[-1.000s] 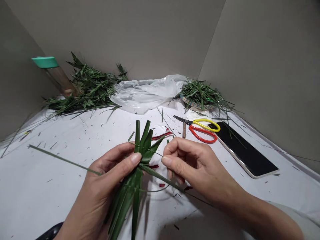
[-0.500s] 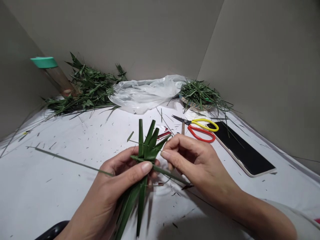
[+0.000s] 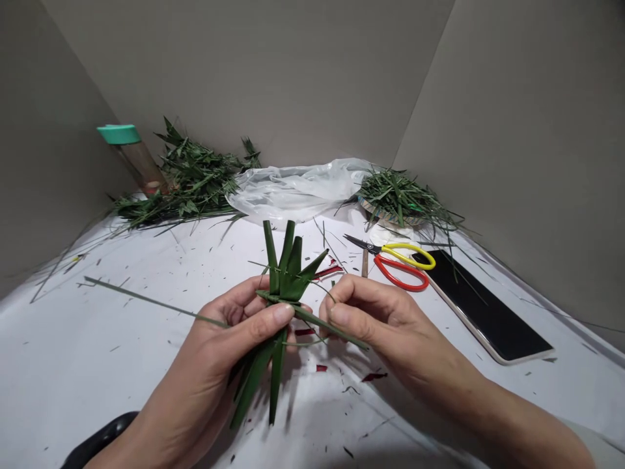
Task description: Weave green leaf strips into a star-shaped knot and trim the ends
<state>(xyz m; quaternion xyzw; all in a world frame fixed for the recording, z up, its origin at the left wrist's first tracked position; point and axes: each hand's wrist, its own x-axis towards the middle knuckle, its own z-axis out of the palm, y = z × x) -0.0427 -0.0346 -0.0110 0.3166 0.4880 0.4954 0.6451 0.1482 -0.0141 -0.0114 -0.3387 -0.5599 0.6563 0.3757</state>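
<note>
A bundle of folded green leaves (image 3: pixel 291 270) stands between my hands, its strips fanned out above and below the fingers. My left hand (image 3: pixel 239 332) is closed around its middle, the thumb pressed on the front. One long thin stem (image 3: pixel 146 299) sticks out to the left from behind that hand. On the right, my right hand (image 3: pixel 361 312) pinches a thin green strand (image 3: pixel 322 287) between thumb and index finger. This strand runs across the upper leaves. A thicker stem (image 3: pixel 328 324) slants from the bundle to below the right fingers.
Scissors (image 3: pixel 378 249) and a phone (image 3: pixel 488 306) lie at the right. Behind are a leaf pile (image 3: pixel 198 176), a plastic bag (image 3: pixel 297 189), a basket of cut leaves (image 3: pixel 398 195) and a green-lidded bottle (image 3: pixel 137 163). Scraps dot the white table (image 3: pixel 63 365).
My right hand has drawn the strand further through to the right, and its short left end beside the leaves has shrunk. The camera view has shifted slightly.
</note>
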